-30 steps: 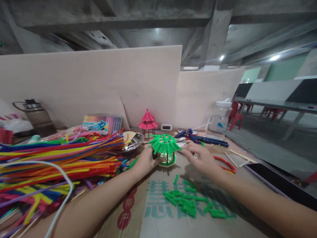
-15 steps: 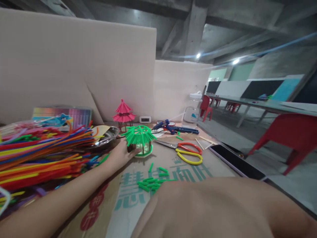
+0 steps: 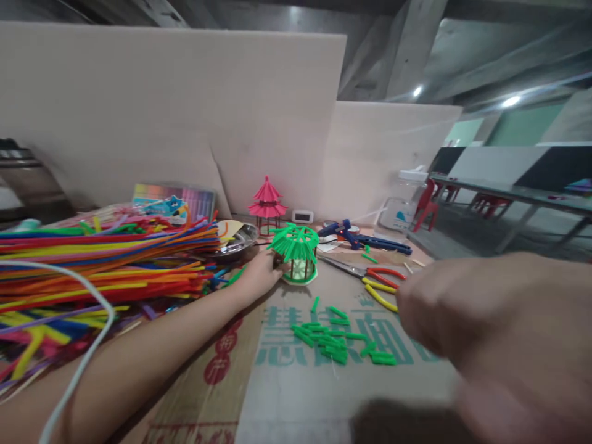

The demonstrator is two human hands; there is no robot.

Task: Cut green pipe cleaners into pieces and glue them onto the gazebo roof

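Plainly, I had the green pavilion (image 3: 296,254) upright near the middle of my view, so I took it as my clock's centre. Its axis ran vertical, roof towards twelve, base flat on the cardboard (image 3: 333,410) covering the bench; it was squat, with no clearly longer side. My left hand (image 3: 259,272) came in from eight o'clock, fingers curled about its posts. My right hand (image 3: 485,314) loomed blurred between three and four, well apart from it; I couldn't tell whether it gripped anything.

The scissors (image 3: 366,271) lay towards four, blades pointing to ten. At nine, a shiny round dish (image 3: 250,236) bore a pale yellow piece; further out towards ten, a flat case (image 3: 203,203) showed a row of coloured pens. The clear jar (image 3: 401,209) stood beyond two under a white lid, its contents unclear to me.

Fuzzy-looking stems (image 3: 106,246) in many colours were heaped at nine. The pavilion's roof was sloping green strips over thin brown posts, and short green pieces (image 3: 330,339) lay scattered at five. A pink, two-tiered pavilion (image 3: 267,202) rose at eleven.
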